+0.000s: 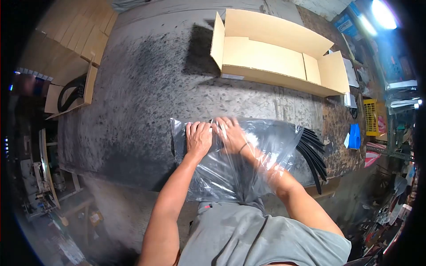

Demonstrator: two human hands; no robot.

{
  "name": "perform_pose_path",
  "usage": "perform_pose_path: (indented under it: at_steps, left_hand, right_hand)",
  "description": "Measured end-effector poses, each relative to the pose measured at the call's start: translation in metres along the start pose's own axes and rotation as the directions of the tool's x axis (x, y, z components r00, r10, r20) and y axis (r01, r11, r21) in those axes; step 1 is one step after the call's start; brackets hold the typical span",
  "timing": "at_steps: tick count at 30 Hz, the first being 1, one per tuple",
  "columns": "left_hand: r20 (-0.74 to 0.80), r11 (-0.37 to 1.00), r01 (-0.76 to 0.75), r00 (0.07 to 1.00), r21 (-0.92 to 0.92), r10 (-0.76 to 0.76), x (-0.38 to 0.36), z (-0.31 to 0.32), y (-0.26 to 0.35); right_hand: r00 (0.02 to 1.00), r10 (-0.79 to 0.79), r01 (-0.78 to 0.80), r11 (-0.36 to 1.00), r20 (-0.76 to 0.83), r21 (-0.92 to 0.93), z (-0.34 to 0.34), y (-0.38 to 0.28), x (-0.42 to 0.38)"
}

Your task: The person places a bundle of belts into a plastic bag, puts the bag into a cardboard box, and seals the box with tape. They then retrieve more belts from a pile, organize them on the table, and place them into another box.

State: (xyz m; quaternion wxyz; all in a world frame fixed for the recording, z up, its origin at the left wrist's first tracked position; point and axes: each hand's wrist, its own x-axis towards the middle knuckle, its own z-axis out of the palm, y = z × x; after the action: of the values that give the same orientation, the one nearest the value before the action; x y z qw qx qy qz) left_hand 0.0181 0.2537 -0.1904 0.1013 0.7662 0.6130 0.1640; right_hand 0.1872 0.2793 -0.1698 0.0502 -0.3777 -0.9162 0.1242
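Note:
A clear plastic bag (213,181) lies across the table's near edge and hangs toward the person's lap. Long thin black strips (313,153) stick out of its right end and fan out. My left hand (199,138) is at the bag's left part, its bent fingers close together and gripping the film. Just to its right, my right hand (228,135) is smeared by motion; its fingers point away from me. Shiny film covers part of the right wrist and forearm. Whether the right fingers hold anything is not clear.
An open cardboard box (275,73) stands at the table's far right. Stacked cartons (75,26) are at the far left, above a box holding black curved pieces (73,93). A blue object (354,136) and a yellow basket (372,117) are at the right.

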Motion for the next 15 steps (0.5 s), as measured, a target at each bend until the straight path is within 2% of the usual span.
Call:
perform_pose_path:
  at_steps: [2,4,5,6,7,8,9,10,12,13,15]
  left_hand:
    - [0.017,0.995,0.035,0.999,0.092,-0.036,-0.001,-0.004,0.006]
    - [0.050,0.993,0.035,0.998,0.111,-0.041,0.008,-0.012,0.008]
    - [0.251,0.989,0.022,0.966,0.149,-0.059,0.019,-0.020,0.008]
    - [0.438,0.983,-0.001,0.895,0.185,-0.082,0.032,-0.027,0.010]
    - [0.378,0.994,-0.020,0.926,0.110,-0.023,0.048,-0.037,0.018]
    - [0.127,0.987,-0.148,0.982,0.064,0.139,0.068,-0.038,0.030]
    - [-0.138,0.956,-0.289,0.946,0.048,0.293,0.090,-0.036,0.049]
    - [-0.208,0.935,-0.346,0.912,0.076,0.354,0.118,-0.048,0.079]
    - [-0.231,0.923,-0.360,0.895,0.134,0.382,0.159,-0.049,0.119]
    - [-0.221,0.904,-0.376,0.882,0.202,0.416,0.179,-0.035,0.120]
    - [-0.148,0.879,-0.391,0.886,0.273,0.440,0.212,-0.011,0.101]
  right_hand:
    - [1.000,-0.014,0.015,1.000,0.008,-0.022,0.000,-0.001,0.002]
    - [0.983,0.006,-0.001,1.000,0.181,-0.025,-0.005,-0.001,0.004]
    - [0.977,0.007,-0.005,1.000,0.211,-0.008,-0.011,-0.001,0.005]
    - [0.980,0.013,-0.012,1.000,0.198,-0.007,-0.011,-0.003,0.007]
    - [0.963,0.016,0.001,0.998,0.269,-0.064,-0.012,-0.005,0.009]
    - [0.941,0.030,0.013,0.992,0.336,-0.123,-0.014,-0.004,0.008]
    - [0.984,-0.006,0.037,0.985,0.176,-0.169,-0.004,-0.002,0.001]
    - [0.977,-0.001,0.024,0.994,0.212,-0.109,0.005,0.001,0.006]
    - [0.975,-0.002,0.030,0.992,0.222,-0.122,0.009,0.002,0.006]
    - [0.962,-0.023,0.042,0.997,0.273,-0.063,0.009,0.003,0.005]
    - [0.980,-0.065,0.068,0.998,0.190,-0.011,-0.019,0.000,-0.003]
